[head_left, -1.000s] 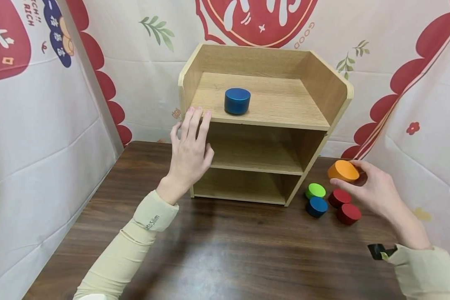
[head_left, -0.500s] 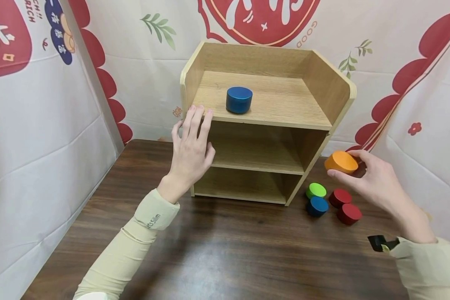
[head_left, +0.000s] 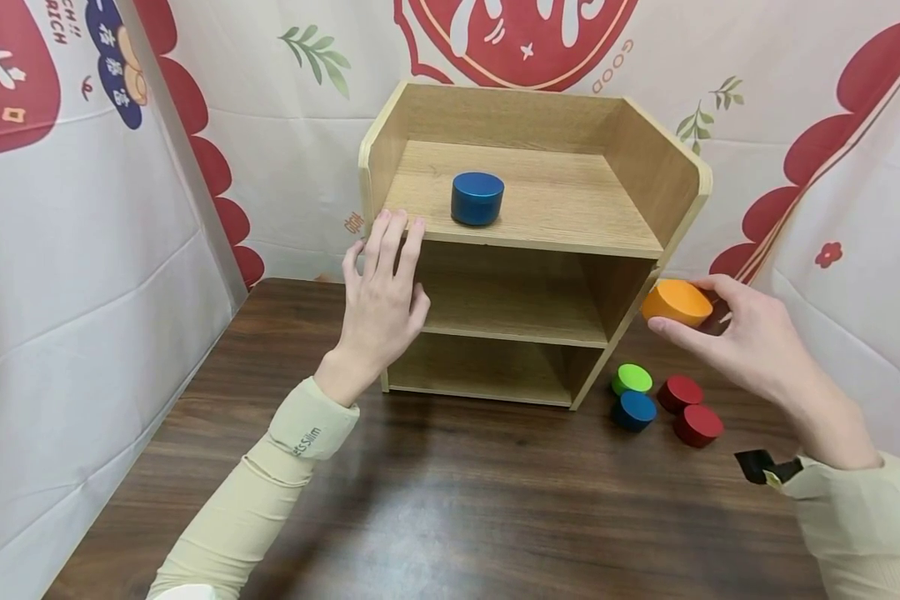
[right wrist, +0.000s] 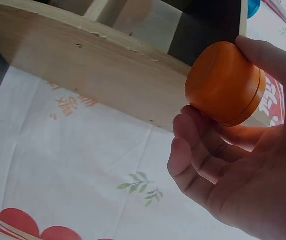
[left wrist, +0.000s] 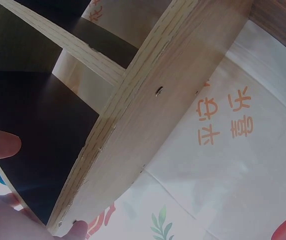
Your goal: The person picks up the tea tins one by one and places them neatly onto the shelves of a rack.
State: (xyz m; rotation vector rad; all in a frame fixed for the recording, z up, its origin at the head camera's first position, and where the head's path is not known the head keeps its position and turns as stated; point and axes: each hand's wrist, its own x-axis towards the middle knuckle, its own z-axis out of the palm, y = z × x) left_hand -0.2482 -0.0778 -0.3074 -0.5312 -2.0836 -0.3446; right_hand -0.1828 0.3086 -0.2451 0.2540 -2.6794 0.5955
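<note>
My right hand [head_left: 757, 346] holds an orange round tin [head_left: 677, 302] between thumb and fingers, raised beside the right side of a wooden shelf [head_left: 525, 243]. In the right wrist view a seam runs round the orange tin [right wrist: 223, 82], near one end. My left hand [head_left: 382, 300] rests on the shelf's front left corner, fingertips over the top board's edge and thumb below it. A blue tin [head_left: 477, 198] stands on the top board, just right of those fingertips. On the table are a green tin [head_left: 632, 379], another blue tin [head_left: 634, 412] and two red tins [head_left: 697, 426].
The shelf has three levels, with raised sides and back round the top one. It stands on a dark wooden table [head_left: 450, 492]. Printed white cloth [head_left: 285, 183] hangs behind it and along both sides.
My right hand has lifted the orange tin upward and slightly left, toward the shelf's right side. My left hand has stayed on the corner, and the other tins have not moved.
</note>
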